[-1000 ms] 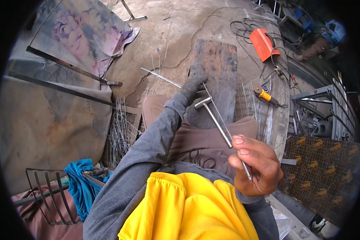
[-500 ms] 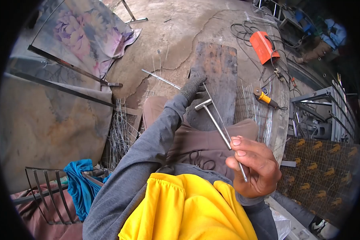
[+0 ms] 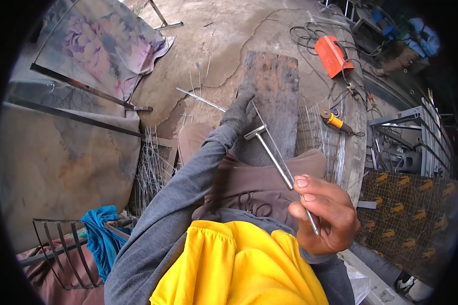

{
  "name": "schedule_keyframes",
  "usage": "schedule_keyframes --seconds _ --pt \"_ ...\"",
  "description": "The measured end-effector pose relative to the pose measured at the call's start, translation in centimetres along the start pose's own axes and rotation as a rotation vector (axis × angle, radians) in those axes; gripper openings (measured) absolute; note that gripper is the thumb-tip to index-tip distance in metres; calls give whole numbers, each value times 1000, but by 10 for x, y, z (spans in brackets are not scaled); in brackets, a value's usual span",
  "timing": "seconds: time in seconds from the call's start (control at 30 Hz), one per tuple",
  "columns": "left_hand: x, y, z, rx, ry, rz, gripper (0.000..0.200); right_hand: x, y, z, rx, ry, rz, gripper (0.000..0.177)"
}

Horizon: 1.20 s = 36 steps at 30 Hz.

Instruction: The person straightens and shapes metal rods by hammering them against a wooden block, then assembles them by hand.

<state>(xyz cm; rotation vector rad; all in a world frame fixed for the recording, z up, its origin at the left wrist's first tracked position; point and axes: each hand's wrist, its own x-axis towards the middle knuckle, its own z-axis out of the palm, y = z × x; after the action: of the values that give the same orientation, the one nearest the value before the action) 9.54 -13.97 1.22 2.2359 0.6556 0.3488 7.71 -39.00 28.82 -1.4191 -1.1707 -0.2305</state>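
Note:
My right hand (image 3: 326, 213), bare, pinches a T-shaped metal tool (image 3: 273, 155) above my lap, its crossbar pointing away from me. A thin metal rod (image 3: 272, 138) runs beside the tool from my right fingers up towards my left hand. My left hand (image 3: 238, 113), in a dark grey glove, is over the near left edge of a worn wooden plank (image 3: 272, 84). Its fingers curl near the rod's far end; what they hold is hard to make out. A bright metal bar (image 3: 201, 99) extends out to the left of the glove.
Bundles of thin wire (image 3: 150, 173) lie left of my legs. Wire mesh (image 3: 323, 132), a yellow angle grinder (image 3: 337, 122) and an orange machine (image 3: 332, 56) with cables are on the right. A person (image 3: 404, 58) is at the upper right. Metal frames stand at both sides.
The view has shifted slightly. My left hand has turned a little, its fingers closer to the rod's far end. My right hand still grips the tool.

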Motion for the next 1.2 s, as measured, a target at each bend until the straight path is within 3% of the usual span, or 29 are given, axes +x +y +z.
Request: schedule_keyframes --seconds 0.1,0.17,0.2,0.4,0.47,0.7,0.8,0.9,1.07,1.2 --pt "-7 -15 11 -63 98 111 52 2 0 1 2 -19 3 30" --pt "-11 -6 5 4 -52 -99 49 2 1 1 -4 -28 20 29" --pt "-12 -10 8 1 -54 -103 49 2 2 0 -13 -33 36 29" --pt "-10 -21 13 11 6 -34 49 6 4 0 -7 -51 65 28" --pt "-9 -26 14 57 22 73 51 4 2 1 -8 -58 71 28" --pt "4 15 -25 113 -40 112 53 -5 -2 -12 -73 -9 80 30" --pt "-23 52 -49 15 -37 177 54 -11 0 -15 -90 15 88 30" --pt "-49 71 -52 -352 -13 208 54 -14 1 -13 -46 48 96 30" --pt "-76 95 -48 -386 48 152 53 -14 2 -9 -15 56 87 32" --pt "-94 112 -42 -437 207 337 54 -14 2 -9 -17 53 82 31"
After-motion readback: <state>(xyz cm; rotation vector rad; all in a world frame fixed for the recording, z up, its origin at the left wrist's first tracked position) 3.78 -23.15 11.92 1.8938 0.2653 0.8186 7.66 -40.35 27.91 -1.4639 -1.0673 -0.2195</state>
